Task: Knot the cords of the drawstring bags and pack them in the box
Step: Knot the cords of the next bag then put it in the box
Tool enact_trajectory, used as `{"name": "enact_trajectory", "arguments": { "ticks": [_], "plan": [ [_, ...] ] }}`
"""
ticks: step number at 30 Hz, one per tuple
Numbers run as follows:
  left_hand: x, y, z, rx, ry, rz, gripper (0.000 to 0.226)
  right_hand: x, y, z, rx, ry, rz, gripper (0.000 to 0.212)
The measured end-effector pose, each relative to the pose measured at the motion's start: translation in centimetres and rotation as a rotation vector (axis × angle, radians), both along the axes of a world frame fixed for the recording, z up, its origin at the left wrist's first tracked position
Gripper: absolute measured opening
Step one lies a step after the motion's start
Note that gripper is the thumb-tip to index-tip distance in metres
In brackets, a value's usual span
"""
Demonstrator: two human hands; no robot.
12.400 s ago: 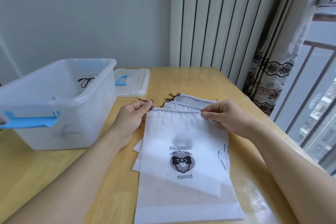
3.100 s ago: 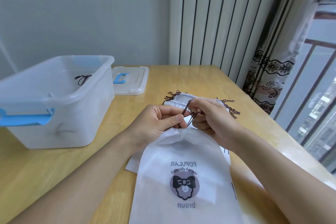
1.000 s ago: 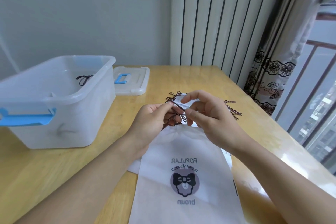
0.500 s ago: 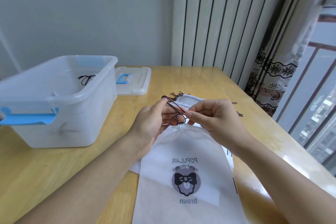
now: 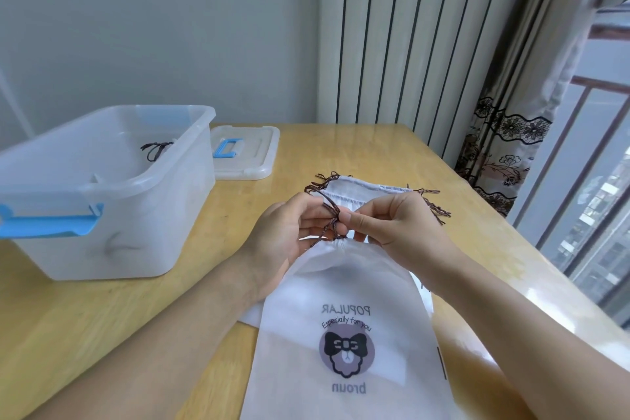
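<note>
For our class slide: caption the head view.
Both hands knot the brown cord of a white drawstring bag.

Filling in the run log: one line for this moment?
step: knotting | left hand: pinches cord | right hand: pinches cord | top bag: cinched, on table | box: open

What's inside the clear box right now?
Inside the clear box, a knotted dark cord shows near the far wall, apparently on a pale packed bag. The frosted walls blur the rest, so I cannot tell how many bags lie there.
</note>
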State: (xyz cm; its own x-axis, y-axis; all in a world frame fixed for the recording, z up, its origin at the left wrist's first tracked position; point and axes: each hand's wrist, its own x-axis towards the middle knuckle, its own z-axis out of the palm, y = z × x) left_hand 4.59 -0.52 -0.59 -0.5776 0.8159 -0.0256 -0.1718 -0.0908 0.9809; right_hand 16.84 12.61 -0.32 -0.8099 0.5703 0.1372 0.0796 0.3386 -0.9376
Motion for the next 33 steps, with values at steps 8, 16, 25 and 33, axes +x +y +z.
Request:
{"name": "enact_trajectory", "arguments": {
  "ticks": [8, 16, 25, 33],
  "plan": [
    [0.2, 0.6, -1.1, 0.073, 0.171, 0.126, 0.018, -0.3, 0.1, -0.6, -0.051, 0.062, 0.11, 0.025],
    [-0.6, 0.9, -1.5, 0.102, 0.157, 0.13, 0.011, -0.2, 0.5, -0.4, -0.082, 0.087, 0.138, 0.008],
    [-0.6, 0.7, -1.4, 0.139, 0.218, 0.131, 0.018, 0.1, 0.5, 0.0, -0.122, 0.09, 0.169, 0.019],
    [-0.2, 0.6, -1.1, 0.169, 0.167, 0.168, 0.009, -0.3, 0.3, -0.5, -0.208, 0.112, 0.132, 0.006]
  ]
}}
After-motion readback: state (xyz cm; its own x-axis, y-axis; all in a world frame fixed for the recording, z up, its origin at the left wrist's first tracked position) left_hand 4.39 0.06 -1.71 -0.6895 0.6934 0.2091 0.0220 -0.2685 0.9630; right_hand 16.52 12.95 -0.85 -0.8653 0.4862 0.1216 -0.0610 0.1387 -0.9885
